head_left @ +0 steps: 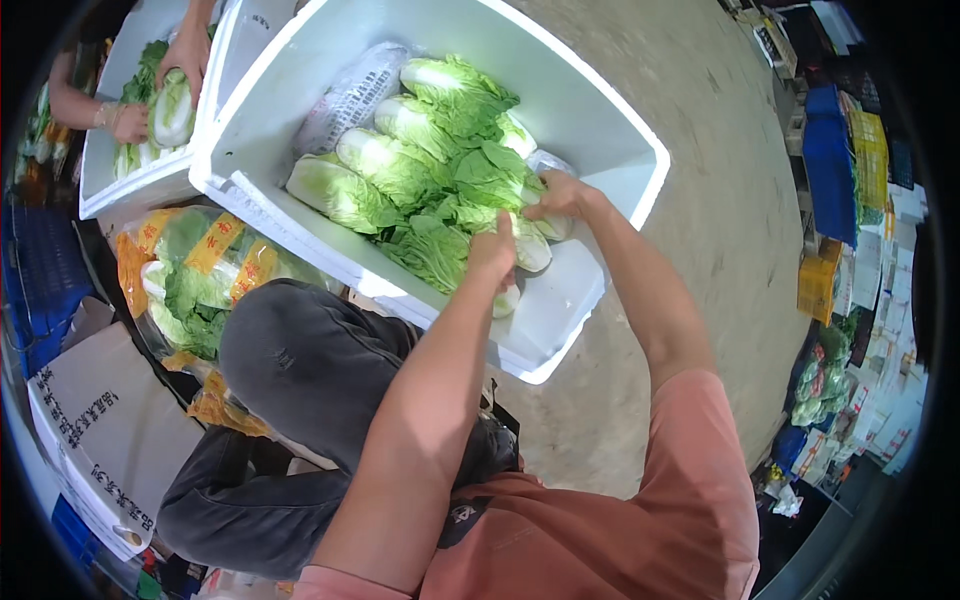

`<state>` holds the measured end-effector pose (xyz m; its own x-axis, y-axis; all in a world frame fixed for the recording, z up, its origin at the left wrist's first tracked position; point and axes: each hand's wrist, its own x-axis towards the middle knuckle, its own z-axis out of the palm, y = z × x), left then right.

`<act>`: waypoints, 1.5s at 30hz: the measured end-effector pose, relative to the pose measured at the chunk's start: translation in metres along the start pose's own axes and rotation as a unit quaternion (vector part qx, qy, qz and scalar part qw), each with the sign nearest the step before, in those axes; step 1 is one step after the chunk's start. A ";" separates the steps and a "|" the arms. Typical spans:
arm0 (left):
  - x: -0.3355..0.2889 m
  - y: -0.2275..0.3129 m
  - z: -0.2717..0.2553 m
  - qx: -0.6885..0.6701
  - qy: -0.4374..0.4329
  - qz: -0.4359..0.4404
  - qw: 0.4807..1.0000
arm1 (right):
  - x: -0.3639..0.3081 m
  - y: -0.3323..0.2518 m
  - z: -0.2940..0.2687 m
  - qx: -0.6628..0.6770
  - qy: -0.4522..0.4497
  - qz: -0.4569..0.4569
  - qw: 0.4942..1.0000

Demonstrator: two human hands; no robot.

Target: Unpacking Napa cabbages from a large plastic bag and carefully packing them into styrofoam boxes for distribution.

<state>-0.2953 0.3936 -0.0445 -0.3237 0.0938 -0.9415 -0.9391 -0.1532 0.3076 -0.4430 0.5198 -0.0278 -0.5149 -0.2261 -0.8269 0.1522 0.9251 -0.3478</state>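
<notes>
A white foam box (430, 30) holds several napa cabbages (395, 170), laid in rows with white butts and green leaves. Deep in its near right part, my left hand (493, 258) is closed around a napa cabbage (531, 252), thumb up along its side. My right hand (562, 196) reaches in over the right wall. Its fingers are bent onto the same cluster of cabbage, close to my left hand; their tips are partly hidden among the leaves. A bottle-like clear plastic bundle with ice or print (350, 100) lies against the box's left wall.
At the upper left another person's hands (185, 55) hold a cabbage over a second foam box (145, 190). A plastic bag of cabbages (205, 255) with orange print stands by my knee. A white carton (110, 420) is at lower left; crates (830, 165) line the right side.
</notes>
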 end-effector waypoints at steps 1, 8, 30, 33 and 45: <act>-0.003 -0.003 0.005 0.030 0.057 0.022 0.998 | -0.003 -0.003 0.001 -0.007 -0.011 0.006 1.000; -0.010 -0.005 0.009 -0.190 -0.068 -0.005 0.979 | 0.015 0.015 -0.011 -0.157 -0.010 -0.066 0.985; -0.285 0.076 -0.140 -0.064 0.274 0.667 0.690 | -0.025 -0.056 0.106 -0.135 0.311 -0.007 0.941; -0.319 0.017 -0.233 -0.061 0.449 0.687 0.568 | -0.024 -0.063 0.123 -0.162 0.316 0.001 0.935; -0.125 -0.249 -0.392 -0.093 0.667 0.170 0.720 | 0.017 -0.035 0.117 -0.163 0.412 -0.021 0.896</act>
<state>0.0246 0.0347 -0.0578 -0.0160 -0.9887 -0.1493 -0.7603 -0.0850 0.6440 -0.3585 0.4475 -0.0811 -0.9832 -0.0845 -0.1616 -0.0668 0.9914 -0.1124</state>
